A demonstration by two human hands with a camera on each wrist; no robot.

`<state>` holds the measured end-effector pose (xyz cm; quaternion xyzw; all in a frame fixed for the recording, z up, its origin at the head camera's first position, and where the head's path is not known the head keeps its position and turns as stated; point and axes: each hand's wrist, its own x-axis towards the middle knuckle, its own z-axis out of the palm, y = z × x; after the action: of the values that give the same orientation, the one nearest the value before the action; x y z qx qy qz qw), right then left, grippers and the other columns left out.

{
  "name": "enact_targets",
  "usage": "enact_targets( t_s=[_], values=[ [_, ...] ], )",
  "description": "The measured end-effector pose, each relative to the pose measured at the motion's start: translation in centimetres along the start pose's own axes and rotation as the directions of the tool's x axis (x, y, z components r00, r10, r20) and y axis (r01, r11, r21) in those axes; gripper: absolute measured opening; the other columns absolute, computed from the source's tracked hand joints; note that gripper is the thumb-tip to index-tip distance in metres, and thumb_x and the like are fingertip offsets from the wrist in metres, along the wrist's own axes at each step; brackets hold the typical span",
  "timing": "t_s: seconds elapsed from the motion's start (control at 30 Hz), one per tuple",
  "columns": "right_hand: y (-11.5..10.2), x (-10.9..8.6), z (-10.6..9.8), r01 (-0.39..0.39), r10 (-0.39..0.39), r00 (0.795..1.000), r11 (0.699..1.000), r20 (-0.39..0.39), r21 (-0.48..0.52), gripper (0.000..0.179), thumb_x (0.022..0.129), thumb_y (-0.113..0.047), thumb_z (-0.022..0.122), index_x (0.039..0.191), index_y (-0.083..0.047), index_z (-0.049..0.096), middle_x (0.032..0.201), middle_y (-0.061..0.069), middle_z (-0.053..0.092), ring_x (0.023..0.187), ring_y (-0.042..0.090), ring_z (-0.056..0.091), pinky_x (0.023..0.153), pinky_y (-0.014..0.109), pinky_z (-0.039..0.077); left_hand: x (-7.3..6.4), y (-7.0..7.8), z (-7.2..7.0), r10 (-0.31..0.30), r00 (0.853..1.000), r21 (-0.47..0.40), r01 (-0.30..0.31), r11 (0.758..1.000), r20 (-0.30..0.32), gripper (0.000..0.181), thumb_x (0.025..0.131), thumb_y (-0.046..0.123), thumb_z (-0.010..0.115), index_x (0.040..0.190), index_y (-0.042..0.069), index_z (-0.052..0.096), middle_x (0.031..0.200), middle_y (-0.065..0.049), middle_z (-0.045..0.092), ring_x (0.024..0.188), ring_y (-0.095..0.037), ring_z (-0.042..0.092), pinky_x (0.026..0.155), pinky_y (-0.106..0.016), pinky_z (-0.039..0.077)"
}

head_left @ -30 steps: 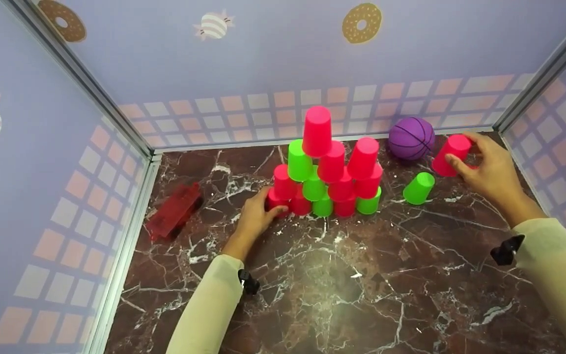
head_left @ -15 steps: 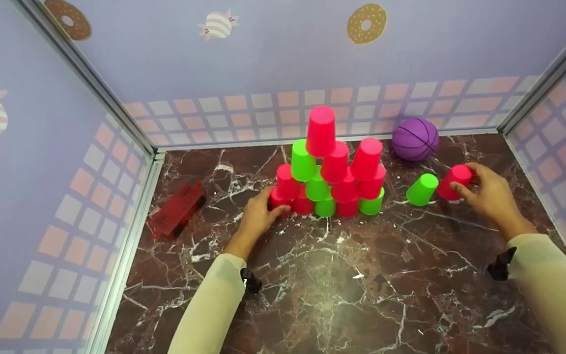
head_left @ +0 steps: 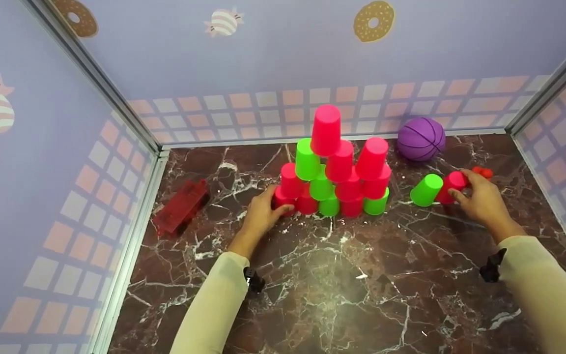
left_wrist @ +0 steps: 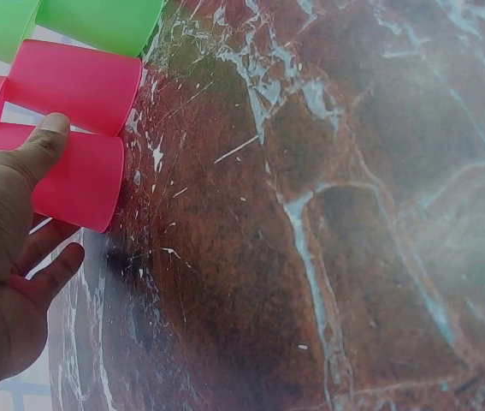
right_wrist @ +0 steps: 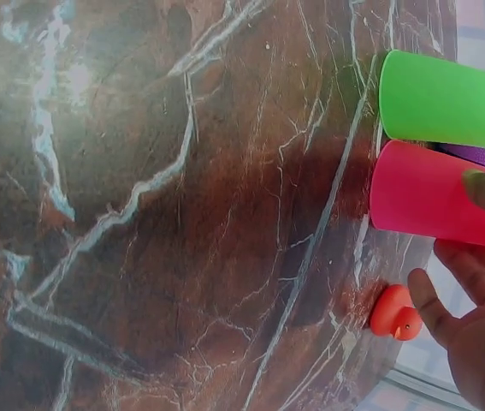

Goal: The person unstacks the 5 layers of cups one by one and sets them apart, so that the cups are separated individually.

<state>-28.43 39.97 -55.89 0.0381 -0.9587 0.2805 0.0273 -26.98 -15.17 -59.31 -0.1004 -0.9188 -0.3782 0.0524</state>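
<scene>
In the head view a tower of upside-down pink and green cups (head_left: 321,189) stands at the middle, with one pink cup (head_left: 326,130) on top. My left hand (head_left: 259,212) holds the pink cup (left_wrist: 84,180) at the bottom left corner of the tower, thumb on the near side and fingers behind. To the right of the tower, a green cup (head_left: 426,190) stands upside down. Close beside it my right hand (head_left: 484,202) grips another pink cup (right_wrist: 430,193), its rim at the table, thumb across the front and fingers on the far side.
A purple toy basketball (head_left: 421,139) lies by the back wall, behind the green cup. An orange-red toy duck (right_wrist: 394,313) sits beyond my right hand. A translucent red block (head_left: 181,207) lies at the left. Patterned walls (head_left: 283,64) enclose the marble-look table (head_left: 342,290).
My right hand has lowered its pink cup from beside the ball to the table and moved it left, next to the green cup. My left hand stays at the tower's corner.
</scene>
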Motion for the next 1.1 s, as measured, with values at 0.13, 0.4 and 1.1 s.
enact_targets(
  t_s=[0.13,0.4,1.1],
  values=[
    [-0.1,0.0,0.0,-0.011,0.011,1.0,1.0,0.017,0.003,0.068,0.105,-0.01,0.074,0.159,0.016,0.041,0.149,0.049,0.051,0.131,0.07,0.052,0.114,0.083,0.038,0.0,-0.1,0.0,0.009,1.0,0.003,-0.009,1.0,-0.005,0.057,0.091,0.035,0.089,0.136,0.008,0.067,0.119,-0.018,0.081,0.11,-0.037,0.078,0.098,-0.055,0.062],
    [-0.1,-0.1,0.0,0.019,-0.02,1.0,1.0,0.018,0.013,0.072,0.105,-0.013,0.076,0.16,0.015,0.039,0.144,0.049,0.055,0.124,0.069,0.059,0.11,0.081,0.043,0.0,-0.1,0.0,-0.017,1.0,0.02,0.018,1.0,-0.002,0.056,0.09,0.037,0.089,0.135,0.011,0.067,0.118,-0.015,0.081,0.109,-0.035,0.078,0.097,-0.054,0.062],
    [-15.5,4.0,-5.2,0.313,-0.306,0.944,0.948,-0.121,0.049,0.071,0.105,-0.036,0.076,0.166,-0.011,0.049,0.159,0.027,0.059,0.145,0.056,0.055,0.117,0.077,0.045,0.0,-0.2,0.2,-0.04,0.999,0.013,0.04,0.999,0.013,0.06,0.092,0.037,0.089,0.14,0.01,0.065,0.125,-0.019,0.08,0.118,-0.04,0.077,0.103,-0.057,0.061]
  ],
)
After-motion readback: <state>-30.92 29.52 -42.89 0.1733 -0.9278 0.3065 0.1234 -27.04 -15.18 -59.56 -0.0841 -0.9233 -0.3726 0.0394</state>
